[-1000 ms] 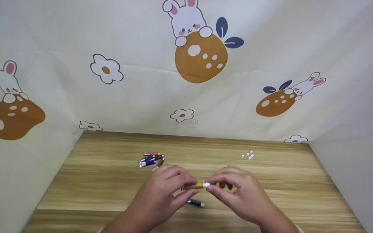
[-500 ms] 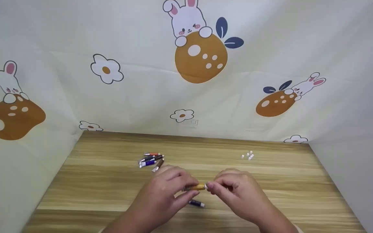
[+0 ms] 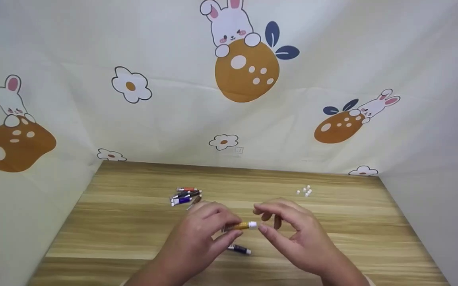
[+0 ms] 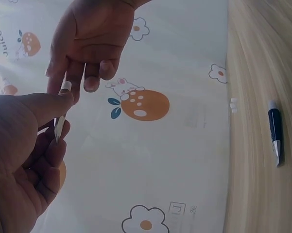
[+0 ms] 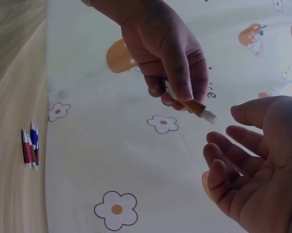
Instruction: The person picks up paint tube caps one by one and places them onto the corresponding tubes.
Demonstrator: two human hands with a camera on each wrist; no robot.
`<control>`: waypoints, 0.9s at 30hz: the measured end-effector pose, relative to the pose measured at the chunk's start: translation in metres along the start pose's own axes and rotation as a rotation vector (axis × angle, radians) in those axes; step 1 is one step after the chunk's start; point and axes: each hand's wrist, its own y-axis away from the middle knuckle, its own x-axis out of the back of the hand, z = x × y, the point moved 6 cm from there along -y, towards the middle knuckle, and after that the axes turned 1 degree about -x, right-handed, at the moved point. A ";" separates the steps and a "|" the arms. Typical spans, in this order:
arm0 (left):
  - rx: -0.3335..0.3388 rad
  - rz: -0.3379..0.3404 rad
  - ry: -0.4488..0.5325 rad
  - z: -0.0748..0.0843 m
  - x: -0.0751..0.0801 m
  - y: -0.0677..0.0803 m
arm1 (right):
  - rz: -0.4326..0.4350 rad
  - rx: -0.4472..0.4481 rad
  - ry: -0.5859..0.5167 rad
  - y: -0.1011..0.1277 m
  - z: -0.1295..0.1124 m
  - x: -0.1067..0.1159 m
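Observation:
My left hand pinches a small ochre-yellow paint tube between thumb and fingers. The tube lies nearly level above the table, its white cap pointing right; its rear end is hidden by the fingers. Just right of the cap, my right hand has its thumb and fingers spread and holds nothing. The right wrist view shows a gap between those fingers and the white cap. Below the held tube, a dark blue-black paint tube with a white cap lies on the table, partly behind my left thumb.
Several paint tubes, including a red one, a blue one and a brown one, lie in a loose pile at the back left of the wooden table. Small white caps sit at the back right. Patterned cloth surrounds the table.
My right fingers gripped the white cap and turned in over it; now they have come off it and spread apart. My left hand keeps its hold on the yellow tube, almost in place.

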 end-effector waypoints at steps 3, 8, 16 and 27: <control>0.008 0.005 -0.007 -0.001 0.000 0.000 | -0.001 0.082 0.013 0.000 -0.004 0.000; 0.006 0.010 -0.006 0.000 0.000 0.000 | -0.036 0.099 0.037 0.001 -0.002 -0.004; 0.006 -0.002 0.006 0.000 -0.001 0.001 | -0.024 0.086 0.079 0.001 0.002 -0.006; 0.007 -0.008 0.018 0.000 -0.002 0.001 | -0.127 -0.149 0.130 0.000 0.010 -0.008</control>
